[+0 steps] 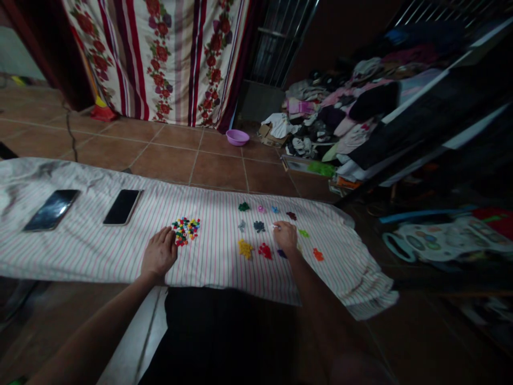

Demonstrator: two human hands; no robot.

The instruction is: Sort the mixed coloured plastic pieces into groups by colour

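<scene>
My left hand (pixel 160 251) lies flat on the striped cloth (pixel 216 267), fingers stretched out, its tips at the near-left edge of a mixed pile of small coloured beads (pixel 187 230). Over the sorted heaps, my right hand (pixel 286 236) is lowered with its fingers pinched together; what they hold is too small to make out. Close to it are dark grey beads (pixel 259 226), red beads (pixel 265 250), light green beads (pixel 303 233) and partly covered dark blue beads (pixel 281 253). Yellow beads (pixel 245 249) and orange beads (pixel 318 254) lie farther out.
Two phones, a left phone (pixel 52 210) and a right phone (pixel 122 207), rest on the cloth's left side. Across the far row sit green beads (pixel 243 206), pink beads (pixel 261 209), blue beads (pixel 274 209) and brown beads (pixel 291 216). A purple basin (pixel 238 137) stands on the floor.
</scene>
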